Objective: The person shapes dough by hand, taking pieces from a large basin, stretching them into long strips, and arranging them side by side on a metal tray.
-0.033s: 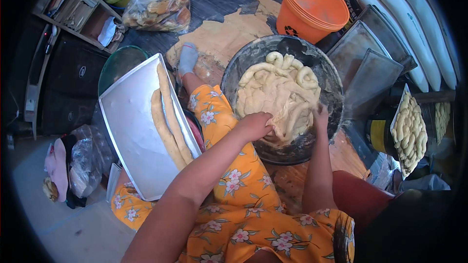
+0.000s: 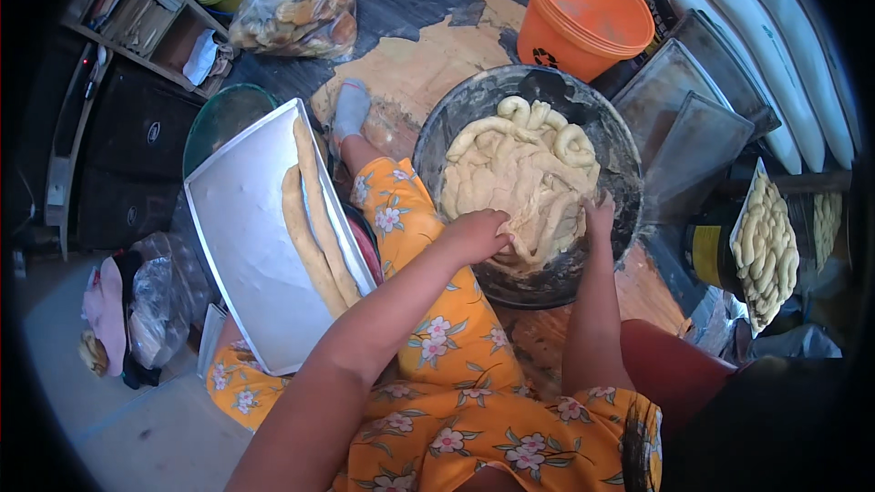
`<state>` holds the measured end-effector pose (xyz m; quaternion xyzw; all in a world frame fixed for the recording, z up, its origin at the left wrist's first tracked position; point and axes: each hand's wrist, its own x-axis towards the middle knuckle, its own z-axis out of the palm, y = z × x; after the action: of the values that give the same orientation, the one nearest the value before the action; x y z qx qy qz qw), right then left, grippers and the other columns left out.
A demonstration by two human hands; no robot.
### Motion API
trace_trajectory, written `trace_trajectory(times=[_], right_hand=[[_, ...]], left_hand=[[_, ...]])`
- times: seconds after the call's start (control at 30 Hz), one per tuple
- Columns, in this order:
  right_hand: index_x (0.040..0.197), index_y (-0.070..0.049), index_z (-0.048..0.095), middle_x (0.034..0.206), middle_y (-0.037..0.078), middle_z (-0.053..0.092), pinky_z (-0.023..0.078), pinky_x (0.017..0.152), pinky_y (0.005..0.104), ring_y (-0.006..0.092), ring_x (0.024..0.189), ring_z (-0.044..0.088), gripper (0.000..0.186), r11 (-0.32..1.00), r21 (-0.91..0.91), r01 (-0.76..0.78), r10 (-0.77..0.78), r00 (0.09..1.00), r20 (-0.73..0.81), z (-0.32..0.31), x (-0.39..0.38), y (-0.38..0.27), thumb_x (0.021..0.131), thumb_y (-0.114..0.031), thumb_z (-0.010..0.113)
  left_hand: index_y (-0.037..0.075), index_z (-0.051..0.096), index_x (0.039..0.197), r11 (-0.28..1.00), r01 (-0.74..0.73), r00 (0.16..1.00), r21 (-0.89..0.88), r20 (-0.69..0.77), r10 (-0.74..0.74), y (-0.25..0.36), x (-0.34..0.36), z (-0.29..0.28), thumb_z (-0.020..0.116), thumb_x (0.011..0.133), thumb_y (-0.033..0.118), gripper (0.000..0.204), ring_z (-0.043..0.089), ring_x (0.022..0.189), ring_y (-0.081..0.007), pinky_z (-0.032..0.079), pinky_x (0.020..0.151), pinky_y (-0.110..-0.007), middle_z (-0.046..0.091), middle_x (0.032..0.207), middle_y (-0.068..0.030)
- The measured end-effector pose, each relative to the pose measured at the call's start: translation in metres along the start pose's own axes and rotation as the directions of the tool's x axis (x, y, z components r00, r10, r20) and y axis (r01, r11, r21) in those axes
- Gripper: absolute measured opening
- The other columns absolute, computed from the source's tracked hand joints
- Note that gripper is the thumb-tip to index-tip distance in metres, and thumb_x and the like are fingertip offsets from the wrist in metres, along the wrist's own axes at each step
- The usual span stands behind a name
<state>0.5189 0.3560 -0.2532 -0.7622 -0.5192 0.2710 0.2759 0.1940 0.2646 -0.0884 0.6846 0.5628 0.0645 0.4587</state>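
Note:
A big black basin [image 2: 448,266] holds pale dough [image 2: 510,182], with coiled and twisted pieces along its far side. My left hand [image 2: 483,232] is closed on a fold of dough at the basin's near left. My right hand [image 2: 597,211] is at the dough's right edge, fingers slightly bent and apart. Left of my orange floral-clad leg, a metal tray [image 2: 246,237] lies tilted, bearing two long dough strips [image 2: 310,246].
An orange bucket [image 2: 583,18], bagged bread [image 2: 293,9] and a wooden cubby [image 2: 150,27] stand behind. At right are leaning blackened trays [image 2: 679,146], long white sacks [image 2: 775,64] and a tray of shaped dough [image 2: 764,246]. A green tub [image 2: 214,118] sits beneath the left tray.
My right hand has shifted very slightly upward along the edge of the dough. My left hand stays in the same place on the dough.

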Motion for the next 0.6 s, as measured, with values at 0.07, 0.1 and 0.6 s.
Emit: trace_trajectory(times=[0.07, 0.1, 0.6], right_hand=[[0.131, 0.005, 0.043, 0.127, 0.024, 0.051, 0.042, 0.098, 0.0380, 0.0304, 0.113, 0.053, 0.069, 0.988, -0.141, -0.068, 0.058, 0.996, -0.072, 0.043, -0.004, -0.015, 0.073, -0.019, 0.072], [0.134, 0.004, 0.039, 0.132, 0.025, 0.046, 0.039, 0.101, 0.0391, 0.0338, 0.119, 0.048, 0.080, 0.997, 0.002, -0.079, 0.078, 0.990, -0.113, 0.063, -0.008, -0.017, 0.068, -0.022, 0.076], [0.128, 0.000, 0.051, 0.116, 0.021, 0.060, 0.047, 0.091, 0.0372, 0.0300, 0.104, 0.060, 0.056, 0.985, -0.057, 0.160, -0.167, 0.975, -0.144, 0.038, -0.012, 0.008, 0.076, -0.016, 0.064]], left_hand=[[0.007, 0.053, 0.126, 0.997, 0.039, 0.999, -0.064, -0.021, -0.041, -0.008, -0.008, -0.005, 0.056, 0.089, 0.039, 0.049, 0.054, 0.113, -0.0348, 0.043, 0.096, -0.040, 0.057, 0.122, -0.0183], [0.007, 0.053, 0.126, 0.997, 0.046, 0.999, -0.065, -0.024, -0.047, -0.010, -0.010, -0.006, 0.056, 0.089, 0.039, 0.049, 0.054, 0.113, -0.0348, 0.043, 0.096, -0.040, 0.057, 0.122, -0.0183], [0.004, 0.056, 0.123, 0.986, -0.079, 0.990, -0.149, -0.125, 0.060, -0.018, -0.015, -0.007, 0.058, 0.089, 0.032, 0.043, 0.060, 0.106, -0.0324, 0.046, 0.091, -0.039, 0.061, 0.117, -0.0191]])
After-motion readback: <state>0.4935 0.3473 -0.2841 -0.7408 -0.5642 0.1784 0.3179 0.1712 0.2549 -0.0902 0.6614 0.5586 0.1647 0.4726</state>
